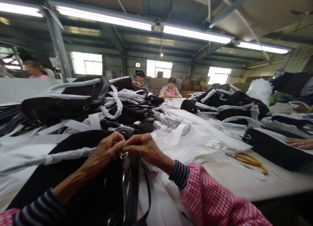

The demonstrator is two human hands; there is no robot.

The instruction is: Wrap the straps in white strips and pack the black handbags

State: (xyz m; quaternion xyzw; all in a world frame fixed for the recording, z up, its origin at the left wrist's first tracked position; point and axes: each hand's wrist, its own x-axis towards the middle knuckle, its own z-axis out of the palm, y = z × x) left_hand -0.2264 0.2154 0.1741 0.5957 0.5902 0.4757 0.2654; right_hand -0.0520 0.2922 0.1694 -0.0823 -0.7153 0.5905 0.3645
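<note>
My left hand and my right hand meet at the top of a black bag that lies in front of me. The fingers of both hands are pinched together on a small metal ring at the bag's upper edge. A black strap hangs down from that spot toward me. A white paper-wrapped handle lies across the bag to the left of my hands.
Heaps of black bags with white wrapped straps cover the table behind. Yellow-handled scissors lie on the white tabletop at right. Another person's hand rests on a black bag at far right. Several workers sit beyond the piles.
</note>
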